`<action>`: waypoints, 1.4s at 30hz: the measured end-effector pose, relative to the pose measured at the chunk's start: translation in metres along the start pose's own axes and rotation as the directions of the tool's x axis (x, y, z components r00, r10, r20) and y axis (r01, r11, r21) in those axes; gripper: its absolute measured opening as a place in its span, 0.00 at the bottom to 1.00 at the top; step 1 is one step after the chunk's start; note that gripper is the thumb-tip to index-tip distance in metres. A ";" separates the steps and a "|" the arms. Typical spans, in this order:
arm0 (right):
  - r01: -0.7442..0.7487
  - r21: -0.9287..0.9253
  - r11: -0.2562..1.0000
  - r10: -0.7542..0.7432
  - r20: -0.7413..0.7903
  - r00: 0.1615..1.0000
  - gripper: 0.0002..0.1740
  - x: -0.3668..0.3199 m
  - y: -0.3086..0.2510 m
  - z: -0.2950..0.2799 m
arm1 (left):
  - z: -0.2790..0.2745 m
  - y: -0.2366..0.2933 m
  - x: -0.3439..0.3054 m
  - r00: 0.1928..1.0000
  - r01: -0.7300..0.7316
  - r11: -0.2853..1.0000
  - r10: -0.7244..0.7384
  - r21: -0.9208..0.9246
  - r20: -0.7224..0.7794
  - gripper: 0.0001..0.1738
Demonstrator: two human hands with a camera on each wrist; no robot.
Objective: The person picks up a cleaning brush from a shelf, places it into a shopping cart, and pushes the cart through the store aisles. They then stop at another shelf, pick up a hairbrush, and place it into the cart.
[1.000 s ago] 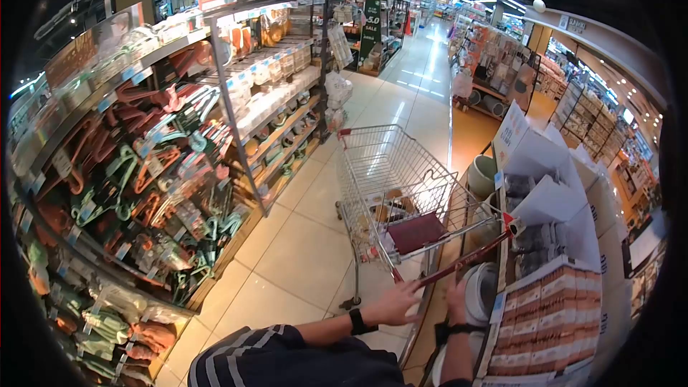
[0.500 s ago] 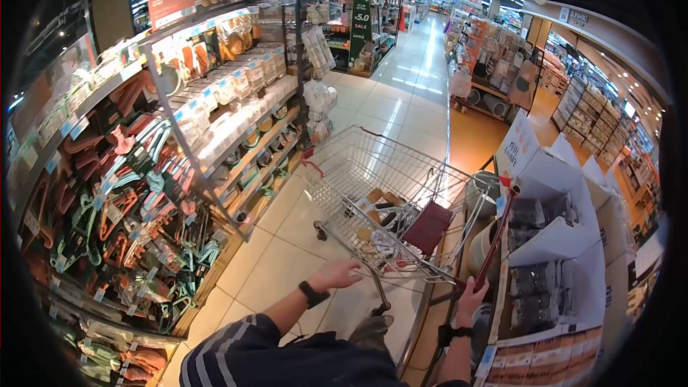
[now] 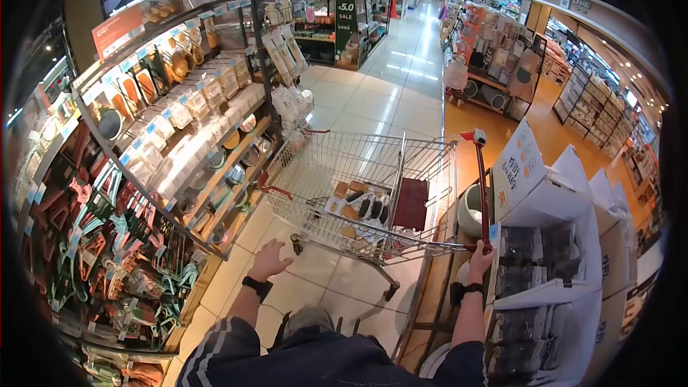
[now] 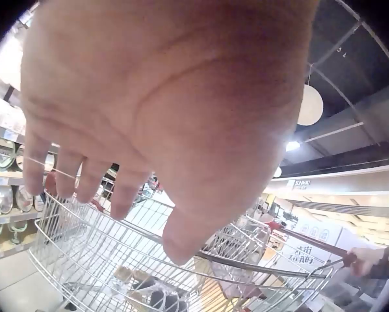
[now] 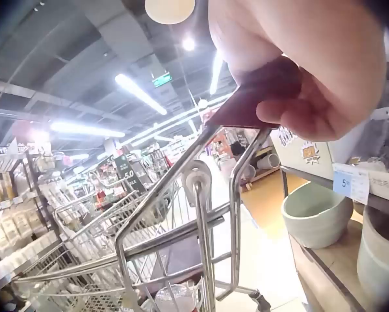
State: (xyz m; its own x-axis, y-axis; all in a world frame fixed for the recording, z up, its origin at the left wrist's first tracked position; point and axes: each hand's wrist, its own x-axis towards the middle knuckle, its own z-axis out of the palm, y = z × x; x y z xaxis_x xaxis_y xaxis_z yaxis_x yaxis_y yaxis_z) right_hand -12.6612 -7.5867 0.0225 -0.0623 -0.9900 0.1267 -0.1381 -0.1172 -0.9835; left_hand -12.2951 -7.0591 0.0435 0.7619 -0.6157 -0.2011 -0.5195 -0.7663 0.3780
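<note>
A wire shopping cart (image 3: 304,204) stands turned sideways across the aisle in the head view. My right hand (image 3: 479,261) grips the near end of its dark red handle (image 3: 484,193); the right wrist view shows those fingers (image 5: 298,120) curled round the bar. My left hand (image 3: 270,261) is held out in the air beside the cart, fingers spread and holding nothing. In the left wrist view its palm (image 4: 162,97) faces the camera, overlapping the cart. Several packaged goods (image 3: 362,208) lie in the basket, near a dark red seat flap (image 3: 412,204).
On the left runs a lit shelf rack (image 3: 215,179) with hanging goods, beside a display of hangers (image 3: 86,229). White display boxes (image 3: 534,190) with dark packets line the right, close to the handle. A pale green pot (image 5: 318,214) sits on a low shelf below them.
The cart has swung round, its front going left and its handle now pointing up the aisle. My left hand has left the handle and moved left; my right hand still grips it.
</note>
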 end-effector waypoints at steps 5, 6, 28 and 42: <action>-0.066 0.022 0.998 0.068 -0.082 0.994 0.32 0.082 0.010 0.074 | -0.015 -0.013 0.104 0.994 -0.033 0.999 0.033 0.002 -0.105 0.44; -0.061 0.006 0.998 0.062 -0.118 0.991 0.32 0.083 0.000 0.092 | -0.022 -0.011 0.132 0.990 -0.053 0.999 0.052 -0.007 -0.128 0.44; 0.785 -0.121 0.607 -0.229 0.920 0.318 0.12 -0.015 -0.075 0.529 | -0.059 0.031 0.448 0.909 0.053 0.999 -0.051 0.007 0.414 0.32; 0.857 -0.127 0.499 -0.071 0.980 0.186 0.15 0.066 -0.082 0.639 | -0.023 -0.024 0.684 0.770 0.638 0.420 -0.335 -0.646 0.543 0.35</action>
State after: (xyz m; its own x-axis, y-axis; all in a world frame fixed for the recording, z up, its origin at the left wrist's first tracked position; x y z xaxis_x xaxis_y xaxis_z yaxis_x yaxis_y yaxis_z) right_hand -12.0223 -7.6924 0.0286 0.9668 -0.2534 -0.0329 -0.2476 -0.8970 -0.3661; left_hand -11.7525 -7.4579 -0.0825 0.5502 -0.3173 -0.7724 0.5178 -0.5960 0.6137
